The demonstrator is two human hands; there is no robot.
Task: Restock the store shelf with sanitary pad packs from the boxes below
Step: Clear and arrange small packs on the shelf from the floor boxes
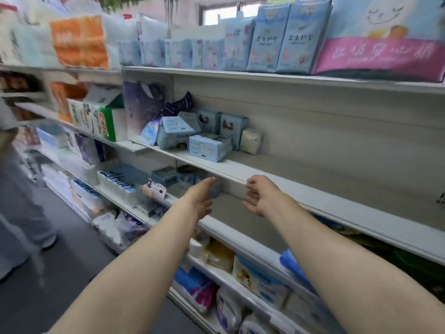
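— Packs (pixel 210 148) first: pale blue sanitary pad packs, a loose heap of them on the middle shelf (pixel 313 203), some flat, some tipped on end, all toward its left end. Most of that shelf to the right of them is bare.

— How would they handle?

— Light and soft, I'd judge. Film-wrapped wadding gives under the fingers, and the wrap looks slick (glossy plastic tends to slide). Best taken across the short sides with a whole hand, or several pressed together between two palms, rather than pinched by a corner.

— And the hands?

— Neither holds anything. The left hand (pixel 201 196) is stretched forward with fingers nearly straight, just below the middle shelf's front lip, in front of a small bluish pack I can't make out clearly. The right hand (pixel 261 195) is beside it, fingers loosely curled around nothing, its knuckles right at that lip.

— Around them?

— Above the middle shelf, a row of upright blue packs (pixel 274 39) and a large pink-banded bag (pixel 380 56). Below it, more wrapped goods on lower tiers. Left of it, a green-and-white carton (pixel 106 121). Out in the aisle, someone's trouser legs (pixel 21 213), blurred. The boxes aren't visible.
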